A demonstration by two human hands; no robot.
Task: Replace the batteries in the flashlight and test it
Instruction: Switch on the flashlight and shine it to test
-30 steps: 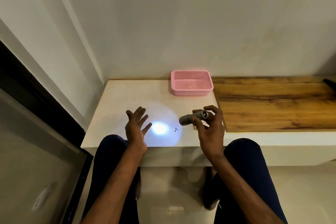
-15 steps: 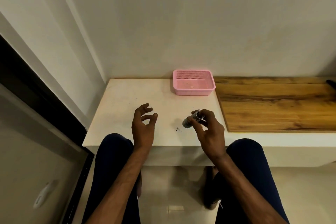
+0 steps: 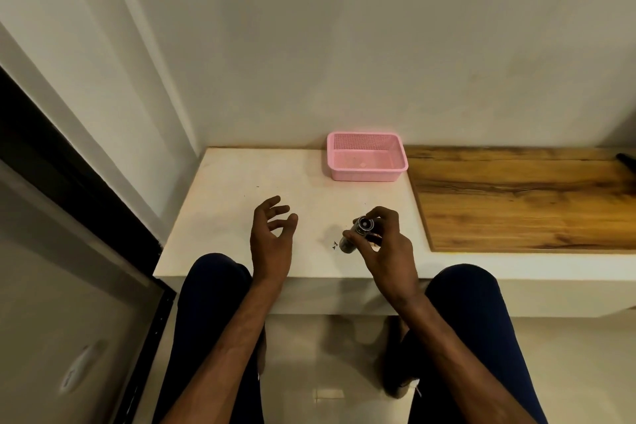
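Observation:
My right hand (image 3: 385, 251) grips a small grey metal flashlight (image 3: 356, 234) over the white ledge (image 3: 241, 210), fingers and thumb curled round its body. The flashlight is tilted with one round end turned up toward me. No light falls on the ledge. My left hand (image 3: 270, 237) hovers a little to the left of it, palm toward the flashlight, fingers loosely curled and holding nothing. No batteries are visible.
An empty-looking pink plastic basket (image 3: 366, 157) stands at the back of the ledge. A wooden board (image 3: 516, 200) covers the ledge to the right, with a dark object (image 3: 626, 160) at its far right edge. A small dark mark (image 3: 334, 244) lies beside the flashlight. My knees sit below the ledge.
The bright light spot on the ledge has gone out. My right hand tipped the flashlight from lying sideways to end-up. My left hand's fingers went from spread to loosely curled.

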